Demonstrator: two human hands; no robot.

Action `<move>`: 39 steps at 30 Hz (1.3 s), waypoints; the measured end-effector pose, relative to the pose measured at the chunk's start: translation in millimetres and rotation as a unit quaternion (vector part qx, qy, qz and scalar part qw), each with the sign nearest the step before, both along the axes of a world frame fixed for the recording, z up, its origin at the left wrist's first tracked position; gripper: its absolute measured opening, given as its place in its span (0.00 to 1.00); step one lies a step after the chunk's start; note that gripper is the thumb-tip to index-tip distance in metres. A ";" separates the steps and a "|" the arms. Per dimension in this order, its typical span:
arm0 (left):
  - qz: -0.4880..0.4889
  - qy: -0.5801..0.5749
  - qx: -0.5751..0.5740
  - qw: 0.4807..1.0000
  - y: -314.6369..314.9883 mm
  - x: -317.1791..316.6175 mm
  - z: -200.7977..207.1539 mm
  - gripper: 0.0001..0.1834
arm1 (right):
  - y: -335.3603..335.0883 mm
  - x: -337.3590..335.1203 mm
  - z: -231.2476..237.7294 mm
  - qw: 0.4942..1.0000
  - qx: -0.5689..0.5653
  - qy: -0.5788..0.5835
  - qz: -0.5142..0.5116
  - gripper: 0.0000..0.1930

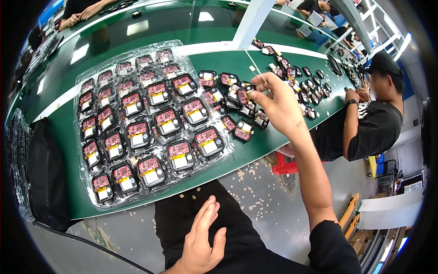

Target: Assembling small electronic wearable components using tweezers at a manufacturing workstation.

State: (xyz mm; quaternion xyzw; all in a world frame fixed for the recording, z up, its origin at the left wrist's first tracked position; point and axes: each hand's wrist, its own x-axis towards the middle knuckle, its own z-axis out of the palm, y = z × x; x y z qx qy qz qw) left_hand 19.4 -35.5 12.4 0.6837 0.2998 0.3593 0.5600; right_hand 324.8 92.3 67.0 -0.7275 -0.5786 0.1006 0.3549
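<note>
Small module (242, 95) pinched in outstretched right hand (278, 102) grip, left hand (200, 242) open, empty on lap

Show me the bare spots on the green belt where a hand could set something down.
Free: the belt beyond the white stripe behind the tray. Crowded: the tray of modules and the loose modules under the right hand. The left hand rests off the belt.

A green counter (137, 34) with a white stripe; a black mesh bag (45, 173) at its left end; a co-worker in a black cap (385, 64) sits to the right.
</note>
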 end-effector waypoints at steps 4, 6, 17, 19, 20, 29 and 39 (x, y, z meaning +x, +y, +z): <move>0.006 0.017 0.002 1.000 -4.7 0.7 -3.9 0.32 | 36.5 5.2 6.0 0.998 -0.009 0.028 0.059 0.15; -0.003 0.044 0.008 0.999 -5.0 -0.2 -3.0 0.31 | 49.7 34.6 6.8 0.993 0.052 -0.101 0.013 0.12; 0.009 0.063 0.018 0.998 4.1 -4.3 -0.8 0.27 | 77.7 96.7 33.2 0.944 -0.281 -0.160 -0.061 0.20; -0.004 0.056 0.019 0.998 7.0 -2.4 1.8 0.27 | 62.8 111.2 36.9 0.949 -0.179 -0.254 -0.055 0.18; -0.008 0.054 0.020 0.998 8.1 -0.4 2.5 0.27 | 54.2 118.0 37.6 0.935 -0.074 -0.344 -0.045 0.17; -0.101 -0.247 -0.323 0.908 14.0 -7.8 -19.6 0.29 | -73.4 -61.6 57.7 0.907 -0.150 0.228 0.321 0.09; -0.003 -0.163 -0.339 0.926 25.8 -8.3 -5.0 0.29 | -112.9 -127.0 -24.5 0.936 -0.074 0.257 0.228 0.15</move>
